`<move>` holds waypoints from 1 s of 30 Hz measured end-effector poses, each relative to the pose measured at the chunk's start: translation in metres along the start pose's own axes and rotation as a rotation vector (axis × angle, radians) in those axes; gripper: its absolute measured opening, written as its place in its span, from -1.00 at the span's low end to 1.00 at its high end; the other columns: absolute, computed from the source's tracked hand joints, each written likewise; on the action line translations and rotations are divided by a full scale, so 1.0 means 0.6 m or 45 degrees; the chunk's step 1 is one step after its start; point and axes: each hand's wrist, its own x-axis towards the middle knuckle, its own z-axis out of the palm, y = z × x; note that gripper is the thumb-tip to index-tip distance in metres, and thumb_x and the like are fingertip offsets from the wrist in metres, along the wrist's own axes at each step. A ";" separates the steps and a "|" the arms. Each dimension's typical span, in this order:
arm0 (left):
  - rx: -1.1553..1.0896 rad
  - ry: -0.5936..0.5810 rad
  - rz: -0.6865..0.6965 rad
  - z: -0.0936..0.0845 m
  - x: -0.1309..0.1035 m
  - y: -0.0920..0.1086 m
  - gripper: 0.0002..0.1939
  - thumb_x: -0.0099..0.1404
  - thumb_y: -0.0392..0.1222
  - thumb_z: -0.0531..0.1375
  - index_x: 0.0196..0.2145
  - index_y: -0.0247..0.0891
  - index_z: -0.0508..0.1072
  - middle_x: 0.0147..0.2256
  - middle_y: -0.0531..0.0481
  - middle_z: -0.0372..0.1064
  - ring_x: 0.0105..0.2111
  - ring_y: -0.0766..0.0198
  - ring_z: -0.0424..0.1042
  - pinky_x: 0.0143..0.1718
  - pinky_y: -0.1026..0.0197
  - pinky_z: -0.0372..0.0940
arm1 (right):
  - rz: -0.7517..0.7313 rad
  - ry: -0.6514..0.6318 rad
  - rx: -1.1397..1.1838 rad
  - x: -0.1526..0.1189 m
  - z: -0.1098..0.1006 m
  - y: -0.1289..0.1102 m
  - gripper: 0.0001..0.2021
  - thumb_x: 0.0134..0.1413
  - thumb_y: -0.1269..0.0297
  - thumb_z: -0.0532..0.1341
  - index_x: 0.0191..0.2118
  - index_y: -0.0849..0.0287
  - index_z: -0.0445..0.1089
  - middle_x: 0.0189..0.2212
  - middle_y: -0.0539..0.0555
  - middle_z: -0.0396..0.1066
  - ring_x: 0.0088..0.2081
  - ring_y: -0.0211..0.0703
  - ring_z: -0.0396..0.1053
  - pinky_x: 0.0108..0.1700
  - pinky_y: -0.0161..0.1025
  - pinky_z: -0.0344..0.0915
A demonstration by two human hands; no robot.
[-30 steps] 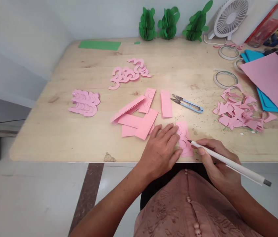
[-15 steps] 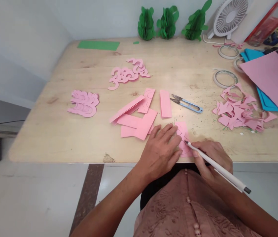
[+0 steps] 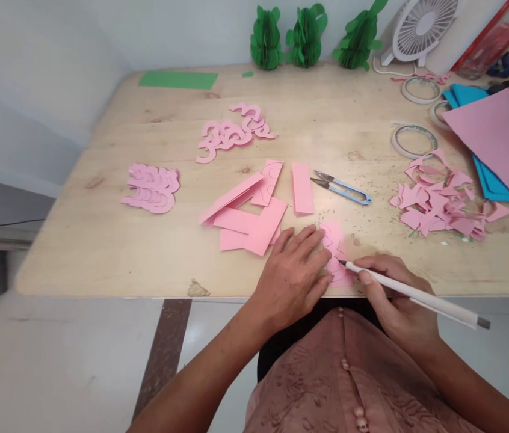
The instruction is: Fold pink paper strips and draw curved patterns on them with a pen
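My left hand [image 3: 293, 273] lies flat on the table with its fingers spread, its fingertips on the left edge of a small pink paper [image 3: 336, 255] that bears drawn curved lines. A white pen [image 3: 412, 291] is pinched in my right hand [image 3: 399, 294], its tip at the right part of that paper. Above my left hand are folded pink papers [image 3: 263, 231], a narrow pink strip [image 3: 302, 189] and blue-handled snips [image 3: 345, 190] with their blades pointing left.
Pink cutouts [image 3: 153, 187] and curled pink pieces [image 3: 227, 135] lie to the left. Pink scraps [image 3: 439, 201], tape rolls [image 3: 414, 142] and pink and blue sheets [image 3: 502, 144] are at right. Green paper figures [image 3: 307, 39] and a fan [image 3: 425, 27] stand behind.
My right hand has shifted slightly to the right and the pen has tilted lower, its tip moving a little right and down. My left hand stays in place on the paper.
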 end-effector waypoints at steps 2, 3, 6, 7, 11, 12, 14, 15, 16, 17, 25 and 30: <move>-0.006 0.001 0.000 0.000 0.000 0.000 -0.79 0.38 -0.18 0.07 -0.07 -0.22 0.39 0.20 -0.16 0.26 0.27 0.06 0.14 0.27 -0.11 0.02 | 0.036 -0.009 0.038 0.002 0.000 -0.002 -0.90 0.18 0.31 0.17 -0.26 0.08 0.44 -0.37 0.02 0.50 -0.31 -0.13 0.45 -0.28 -0.19 0.34; -0.009 0.002 -0.002 0.000 0.000 0.000 -0.79 0.38 -0.18 0.06 -0.07 -0.22 0.38 0.20 -0.16 0.26 0.27 0.06 0.13 0.27 -0.10 0.02 | 0.035 -0.024 0.051 0.004 0.000 -0.004 -0.90 0.18 0.31 0.16 -0.27 0.08 0.44 -0.39 0.01 0.49 -0.32 -0.14 0.45 -0.28 -0.19 0.33; -0.015 0.000 -0.008 0.000 -0.001 0.001 -0.79 0.39 -0.19 0.06 -0.07 -0.23 0.38 0.21 -0.15 0.25 0.28 0.07 0.12 0.28 -0.10 0.01 | 0.004 -0.054 0.044 0.008 0.003 -0.007 -0.90 0.18 0.33 0.16 -0.29 0.08 0.43 -0.42 -0.01 0.47 -0.34 -0.16 0.43 -0.27 -0.18 0.31; -0.016 -0.003 -0.009 0.000 -0.001 0.001 -0.79 0.39 -0.18 0.05 -0.07 -0.23 0.38 0.21 -0.15 0.25 0.28 0.07 0.12 0.28 -0.10 0.00 | -0.007 -0.059 0.039 0.009 0.003 -0.008 -0.90 0.18 0.34 0.16 -0.30 0.09 0.42 -0.43 -0.01 0.47 -0.35 -0.16 0.42 -0.26 -0.18 0.30; -0.014 -0.007 -0.012 0.000 -0.002 0.001 -0.79 0.41 -0.17 0.04 -0.08 -0.23 0.38 0.21 -0.16 0.24 0.28 0.07 0.12 0.29 -0.10 -0.01 | -0.053 -0.082 0.035 0.013 0.004 -0.010 -0.90 0.18 0.36 0.15 -0.32 0.09 0.41 -0.46 -0.04 0.45 -0.39 -0.20 0.41 -0.28 -0.19 0.27; -0.015 -0.004 -0.012 0.000 -0.002 0.000 -0.79 0.41 -0.17 0.04 -0.07 -0.24 0.38 0.21 -0.16 0.24 0.28 0.07 0.12 0.29 -0.11 -0.01 | -0.059 -0.086 0.036 0.013 0.004 -0.010 -0.90 0.18 0.37 0.15 -0.32 0.09 0.41 -0.46 -0.04 0.45 -0.39 -0.20 0.40 -0.28 -0.19 0.27; -0.017 0.000 -0.010 0.000 -0.001 0.000 -0.80 0.41 -0.18 0.05 -0.07 -0.23 0.37 0.21 -0.16 0.24 0.28 0.07 0.13 0.29 -0.11 -0.01 | -0.059 -0.096 0.032 0.014 0.004 -0.011 -0.89 0.19 0.37 0.14 -0.33 0.09 0.40 -0.47 -0.04 0.46 -0.39 -0.19 0.40 -0.28 -0.18 0.26; -0.018 0.001 -0.007 0.000 -0.001 0.000 -0.80 0.40 -0.18 0.05 -0.07 -0.23 0.37 0.21 -0.16 0.25 0.28 0.07 0.13 0.28 -0.11 0.00 | -0.058 -0.100 0.028 0.014 0.003 -0.011 -0.88 0.19 0.37 0.14 -0.33 0.08 0.40 -0.47 -0.04 0.46 -0.40 -0.19 0.40 -0.28 -0.17 0.26; -0.018 0.002 -0.004 0.000 -0.001 -0.001 -0.80 0.40 -0.18 0.06 -0.07 -0.23 0.37 0.21 -0.16 0.25 0.28 0.07 0.13 0.28 -0.11 0.01 | -0.057 -0.107 0.021 0.014 0.003 -0.011 -0.88 0.19 0.36 0.13 -0.33 0.08 0.40 -0.47 -0.03 0.46 -0.40 -0.18 0.40 -0.28 -0.16 0.26; -0.017 0.000 -0.002 0.000 -0.001 -0.001 -0.80 0.40 -0.18 0.06 -0.07 -0.23 0.38 0.21 -0.16 0.25 0.27 0.07 0.14 0.27 -0.11 0.02 | -0.058 -0.115 0.015 0.014 0.003 -0.012 -0.88 0.20 0.36 0.13 -0.33 0.08 0.40 -0.47 -0.03 0.47 -0.40 -0.18 0.40 -0.27 -0.16 0.26; 0.000 -0.005 0.005 -0.001 0.000 -0.002 -0.80 0.40 -0.18 0.08 -0.07 -0.23 0.39 0.20 -0.16 0.26 0.27 0.05 0.15 0.24 -0.10 0.06 | -0.056 -0.136 -0.016 0.015 0.004 -0.013 -0.87 0.21 0.33 0.13 -0.33 0.06 0.40 -0.45 -0.03 0.49 -0.37 -0.16 0.42 -0.27 -0.15 0.27; -0.003 0.003 0.009 -0.002 0.000 -0.002 -0.80 0.39 -0.18 0.08 -0.08 -0.22 0.38 0.20 -0.16 0.27 0.26 0.06 0.16 0.25 -0.09 0.06 | -0.049 -0.133 -0.031 0.016 0.005 -0.015 -0.87 0.21 0.32 0.13 -0.34 0.06 0.41 -0.44 -0.03 0.50 -0.37 -0.15 0.43 -0.27 -0.15 0.28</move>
